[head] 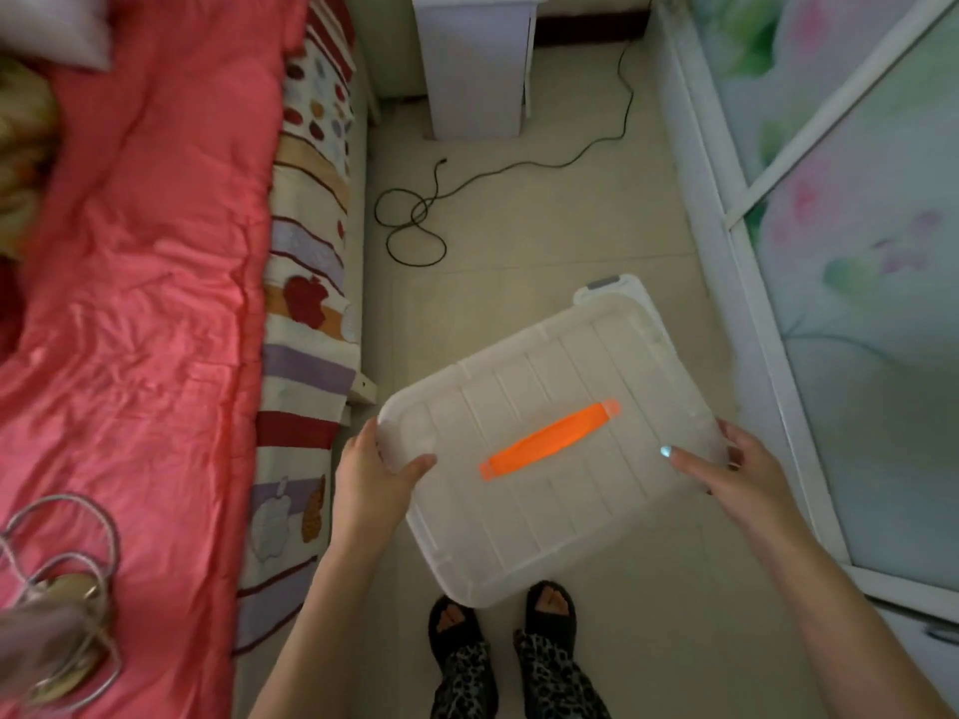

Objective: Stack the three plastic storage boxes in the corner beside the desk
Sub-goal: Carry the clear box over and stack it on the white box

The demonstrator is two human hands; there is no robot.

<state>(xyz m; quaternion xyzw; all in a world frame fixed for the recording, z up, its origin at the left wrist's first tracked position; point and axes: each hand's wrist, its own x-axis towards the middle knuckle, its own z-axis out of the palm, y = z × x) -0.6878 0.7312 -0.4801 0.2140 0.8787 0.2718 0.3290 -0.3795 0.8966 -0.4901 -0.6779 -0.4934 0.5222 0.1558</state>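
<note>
I hold a white translucent plastic storage box [524, 511] with a ribbed lid and an orange handle [547, 439] in front of me, above the floor and turned at an angle. My left hand [371, 474] grips its left corner, thumb on the lid. My right hand [737, 467] grips the right edge, with one finger lying across the lid. Under the far corner of this box shows the corner of a second white box [620, 287] with a grey clip. A third box is not in view.
A bed with a pink quilt [140, 282] and striped sheet runs along the left. A white cabinet [477, 64] stands at the far end. A dark cable [415, 220] loops on the tile floor. Sliding wardrobe doors [856, 282] line the right. My slippered feet [498, 620] stand below the box.
</note>
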